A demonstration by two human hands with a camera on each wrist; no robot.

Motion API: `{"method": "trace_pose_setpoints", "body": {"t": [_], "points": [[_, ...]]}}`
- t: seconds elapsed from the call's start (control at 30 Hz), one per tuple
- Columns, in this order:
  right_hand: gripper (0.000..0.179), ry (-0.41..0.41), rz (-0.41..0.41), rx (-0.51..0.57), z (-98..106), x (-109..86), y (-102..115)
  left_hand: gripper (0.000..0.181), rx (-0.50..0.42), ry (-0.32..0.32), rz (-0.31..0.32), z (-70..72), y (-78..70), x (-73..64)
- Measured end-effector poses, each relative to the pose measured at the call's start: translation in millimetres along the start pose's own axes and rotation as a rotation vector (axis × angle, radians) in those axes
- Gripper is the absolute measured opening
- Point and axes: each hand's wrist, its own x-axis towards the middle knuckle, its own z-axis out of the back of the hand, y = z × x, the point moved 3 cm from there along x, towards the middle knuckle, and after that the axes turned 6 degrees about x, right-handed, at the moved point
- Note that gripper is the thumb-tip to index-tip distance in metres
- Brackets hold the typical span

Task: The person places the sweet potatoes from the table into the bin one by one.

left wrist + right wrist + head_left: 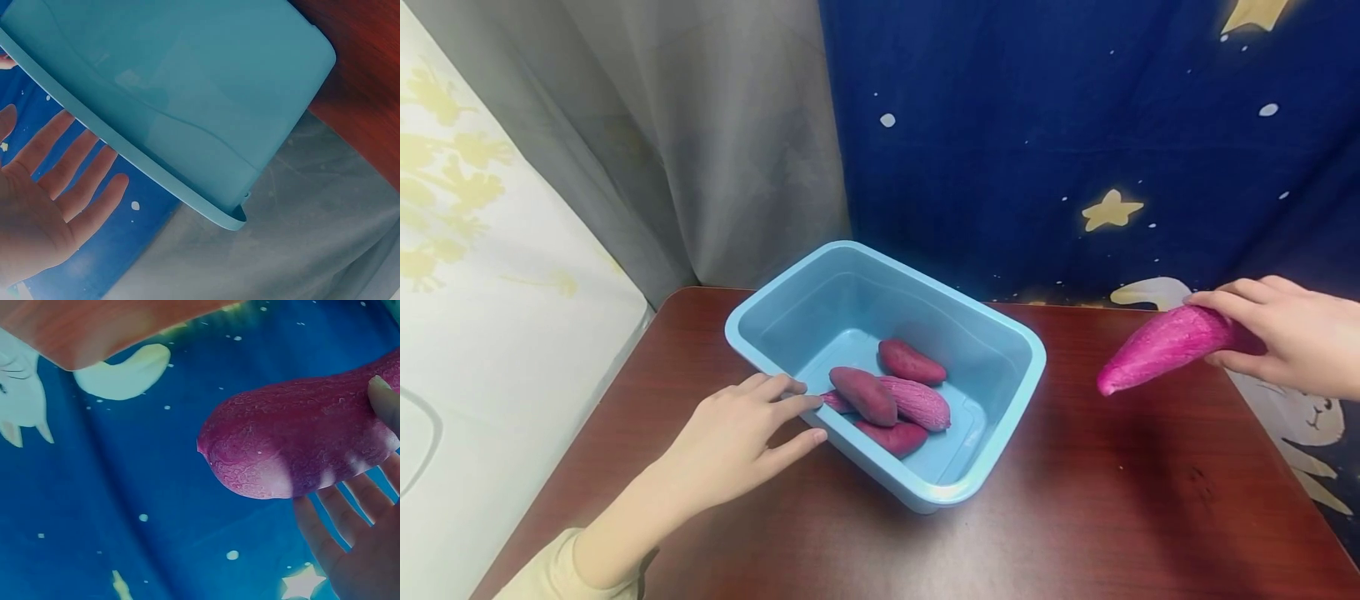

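A magenta, wrinkled purple sweet potato (1168, 346) is gripped by my right hand (1292, 333), held up over the right side of the table. The right wrist view has its blunt end (262, 444) pointing away from the hand, thumb on one side and fingers on the other. My left hand (737, 433) rests its fingertips at the near-left rim of a light blue plastic basin (992, 467), fingers fairly straight. Inside lie several sweet potatoes: a dark red one (912, 362) apart toward the back, another dark red one (865, 396) lying across a magenta one (925, 406), and a third (895, 438) nearest the front wall.
The basin stands on a reddish-brown wooden table (1037, 533). Behind the table hang a grey curtain (752, 150) and a dark blue curtain (970, 150) with stars. A white surface with yellow prints (512, 292) borders the table's left side.
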Motion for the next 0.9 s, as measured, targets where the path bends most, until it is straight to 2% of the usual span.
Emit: {"method": "trace_pose_setpoints", "body": {"t": [0.17,0.37,0.53,0.77,0.9], "points": [[0.067,0.017,-0.044,-0.033,9.8,16.2,7.0,0.035,0.003,0.007,0.0,0.2,0.1,0.5],[0.066,0.005,-0.003,-0.02,20.7,37.0,11.3,0.035,0.004,0.014,0.002,0.1,0.1,0.9],[0.065,0.009,-0.013,-0.023,26.3,50.9,14.7,0.035,0.002,0.01,0.001,0.3,-0.1,0.8],[0.064,-0.051,0.038,-0.006,32.9,71.9,24.4,0.035,0.0,0.011,0.0,0.3,-0.2,1.2],[0.062,-0.058,0.039,0.008,34.8,84.5,33.7,0.035,0.0,0.011,-0.001,0.2,-0.1,1.5]]}}
